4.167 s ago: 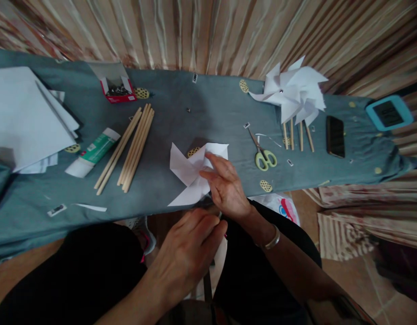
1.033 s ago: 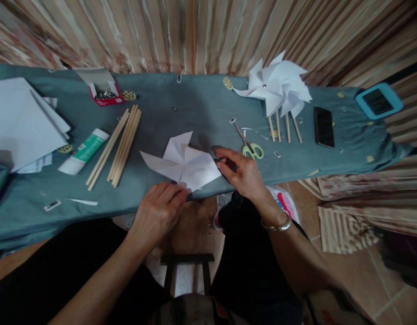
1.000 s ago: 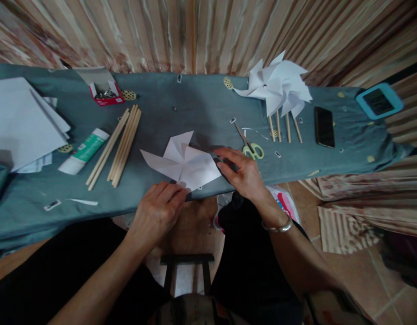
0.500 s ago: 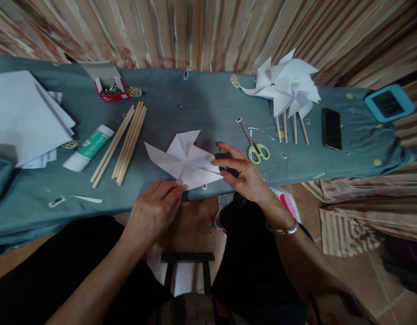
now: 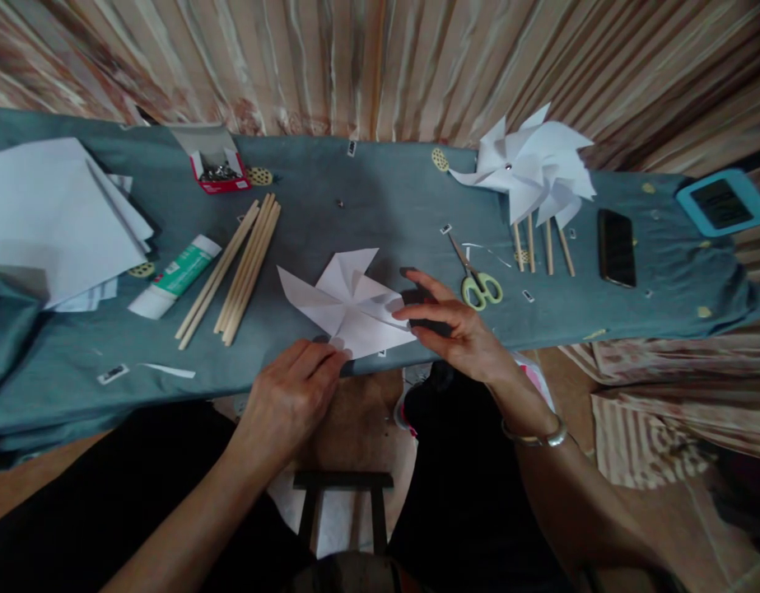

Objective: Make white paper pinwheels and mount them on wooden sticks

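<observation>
A folded white paper pinwheel (image 5: 348, 309) lies flat near the front edge of the cloth-covered table, its blades turned in to the middle. My left hand (image 5: 296, 387) pinches its lower edge between thumb and fingertips. At the right-hand blade is my right hand (image 5: 459, 333), fingers spread, index fingertip resting on the paper and thumb by the blade's corner. Just beyond that hand are scissors (image 5: 478, 288) with light green handles. A small metal pushpin (image 5: 339, 203) sits on the cloth behind the pinwheel.
To the left are wooden sticks (image 5: 249, 268), a glue stick (image 5: 174, 276), a red box of pins (image 5: 222, 177) and white paper sheets (image 5: 58, 214). Finished pinwheels (image 5: 528, 165) on sticks, a phone (image 5: 616, 247) and a blue-framed clock (image 5: 722, 202) are at the right. A curtain (image 5: 355, 66) hangs behind.
The whole view has shifted slightly, so everything appears a little farther right and lower. Both hands keep nearly the same places on the pinwheel.
</observation>
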A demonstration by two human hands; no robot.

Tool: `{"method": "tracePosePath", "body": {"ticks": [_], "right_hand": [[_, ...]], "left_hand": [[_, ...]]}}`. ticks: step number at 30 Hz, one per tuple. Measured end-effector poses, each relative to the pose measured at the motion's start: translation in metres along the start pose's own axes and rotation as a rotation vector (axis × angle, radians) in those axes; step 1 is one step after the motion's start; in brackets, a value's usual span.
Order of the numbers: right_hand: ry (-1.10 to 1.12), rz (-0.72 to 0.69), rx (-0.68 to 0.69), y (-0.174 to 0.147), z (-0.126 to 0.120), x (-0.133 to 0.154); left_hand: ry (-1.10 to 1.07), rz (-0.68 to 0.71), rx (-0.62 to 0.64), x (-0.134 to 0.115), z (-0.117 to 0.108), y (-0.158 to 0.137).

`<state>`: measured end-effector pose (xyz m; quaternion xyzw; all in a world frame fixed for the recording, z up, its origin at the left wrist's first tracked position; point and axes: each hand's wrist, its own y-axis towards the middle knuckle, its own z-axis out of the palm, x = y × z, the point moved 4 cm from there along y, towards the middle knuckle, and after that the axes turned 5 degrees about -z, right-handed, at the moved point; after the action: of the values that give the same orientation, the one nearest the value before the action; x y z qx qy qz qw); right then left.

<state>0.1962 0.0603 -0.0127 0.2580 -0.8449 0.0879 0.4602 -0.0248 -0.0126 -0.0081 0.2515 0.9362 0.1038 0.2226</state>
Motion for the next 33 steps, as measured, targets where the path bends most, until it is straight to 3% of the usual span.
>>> {"method": "tracePosePath", "body": {"ticks": [9, 19, 33], "right_hand": [[0.131, 0.069, 0.046, -0.001, -0.005, 0.001], [0.149, 0.017, -0.077, 0.009, 0.005, 0.006], [-0.327, -0.141, -0.252, 0.026, 0.044, 0.027]], "left_hand": [[-0.013, -0.007, -0.018, 0.001, 0.000, -0.001], [0.006, 0.024, -0.003, -0.002, 0.001, -0.004], [-0.050, 0.008, 0.004, -0.012, 0.007, -0.004]]}}
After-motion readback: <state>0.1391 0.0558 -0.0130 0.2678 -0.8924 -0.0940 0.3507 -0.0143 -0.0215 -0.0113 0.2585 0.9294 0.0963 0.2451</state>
